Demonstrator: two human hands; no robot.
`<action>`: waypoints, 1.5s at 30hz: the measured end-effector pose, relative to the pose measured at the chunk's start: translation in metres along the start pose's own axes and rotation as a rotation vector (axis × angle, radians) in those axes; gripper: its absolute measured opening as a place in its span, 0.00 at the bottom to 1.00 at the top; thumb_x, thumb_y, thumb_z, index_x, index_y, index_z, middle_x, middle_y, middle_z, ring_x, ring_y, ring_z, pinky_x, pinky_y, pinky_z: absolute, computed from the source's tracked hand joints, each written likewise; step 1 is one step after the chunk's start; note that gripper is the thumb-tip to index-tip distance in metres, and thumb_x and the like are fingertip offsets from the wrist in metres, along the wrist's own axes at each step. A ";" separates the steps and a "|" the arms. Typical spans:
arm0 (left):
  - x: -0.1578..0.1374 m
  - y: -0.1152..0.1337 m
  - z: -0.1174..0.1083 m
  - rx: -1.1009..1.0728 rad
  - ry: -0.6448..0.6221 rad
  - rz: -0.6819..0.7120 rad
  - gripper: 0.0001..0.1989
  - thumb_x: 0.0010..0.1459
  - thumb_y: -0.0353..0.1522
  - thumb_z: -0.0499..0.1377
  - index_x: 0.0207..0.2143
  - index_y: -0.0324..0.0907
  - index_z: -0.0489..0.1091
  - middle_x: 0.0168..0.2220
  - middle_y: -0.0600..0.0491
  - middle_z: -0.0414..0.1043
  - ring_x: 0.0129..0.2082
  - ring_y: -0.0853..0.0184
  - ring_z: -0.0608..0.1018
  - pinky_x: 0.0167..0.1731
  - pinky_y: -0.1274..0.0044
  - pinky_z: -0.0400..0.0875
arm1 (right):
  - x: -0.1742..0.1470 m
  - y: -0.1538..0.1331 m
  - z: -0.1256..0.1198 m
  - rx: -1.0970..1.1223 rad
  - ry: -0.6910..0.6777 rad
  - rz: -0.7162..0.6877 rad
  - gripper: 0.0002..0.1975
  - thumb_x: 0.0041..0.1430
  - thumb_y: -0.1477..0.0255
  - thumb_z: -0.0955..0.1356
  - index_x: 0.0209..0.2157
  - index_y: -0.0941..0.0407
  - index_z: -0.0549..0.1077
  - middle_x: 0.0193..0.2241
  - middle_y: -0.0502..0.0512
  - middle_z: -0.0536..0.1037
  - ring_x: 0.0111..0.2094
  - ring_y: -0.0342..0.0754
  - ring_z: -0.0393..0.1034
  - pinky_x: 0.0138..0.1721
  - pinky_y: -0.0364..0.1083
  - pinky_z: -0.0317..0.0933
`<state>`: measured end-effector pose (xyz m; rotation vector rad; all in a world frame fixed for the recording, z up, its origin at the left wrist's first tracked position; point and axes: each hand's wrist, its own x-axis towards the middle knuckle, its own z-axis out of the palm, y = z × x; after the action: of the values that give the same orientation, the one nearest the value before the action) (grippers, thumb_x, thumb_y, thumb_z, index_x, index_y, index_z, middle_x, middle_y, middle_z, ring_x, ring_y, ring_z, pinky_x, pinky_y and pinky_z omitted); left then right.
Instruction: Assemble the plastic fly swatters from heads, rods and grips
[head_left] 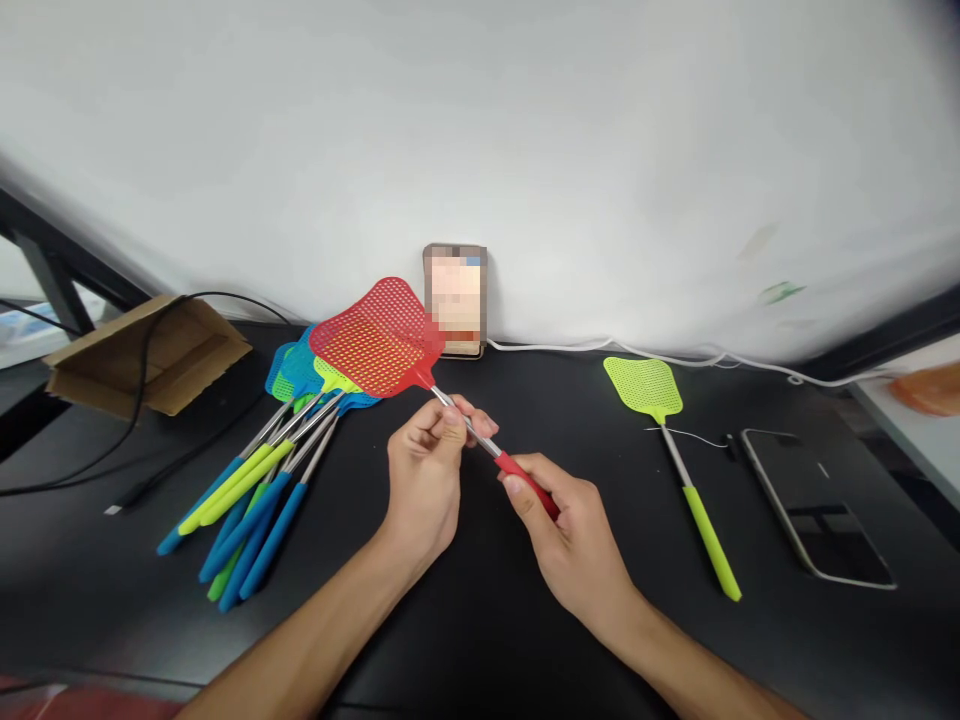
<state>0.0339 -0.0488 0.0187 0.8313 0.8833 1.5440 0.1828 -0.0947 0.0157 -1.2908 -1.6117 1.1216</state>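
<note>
Both of my hands hold a red fly swatter (379,338) with a perforated head, slanting up to the left above the table. My left hand (426,470) pinches its silver metal shaft between thumb and fingers, just below the head. Around the red grip closes my right hand (574,525), thumb on top. Behind the red head, to the left, lies a pile of blue, yellow-green and green fly swatters (259,485), handles pointing toward me; the red head partly covers their heads. A single yellow-green fly swatter (701,520) rests on the table to the right of my right hand.
A dark smartphone (817,510) lies on the black table (480,640) at the right. Against the white wall leans an upright, blurred-out device (456,290). An open cardboard box (150,360) and black cables stand at the left. A white cable (600,346) runs along the back edge.
</note>
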 end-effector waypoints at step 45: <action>0.002 0.015 -0.012 0.337 -0.278 -0.140 0.13 0.70 0.43 0.55 0.41 0.43 0.72 0.21 0.61 0.61 0.14 0.77 0.60 0.15 0.82 0.51 | 0.024 0.028 -0.060 -0.858 0.213 -0.077 0.06 0.66 0.66 0.68 0.38 0.54 0.73 0.34 0.56 0.74 0.38 0.56 0.69 0.37 0.51 0.60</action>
<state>0.0165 -0.0497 0.0260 1.1686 0.9852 1.1397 0.2430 -0.0579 0.0096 -1.7699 -2.0290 0.1896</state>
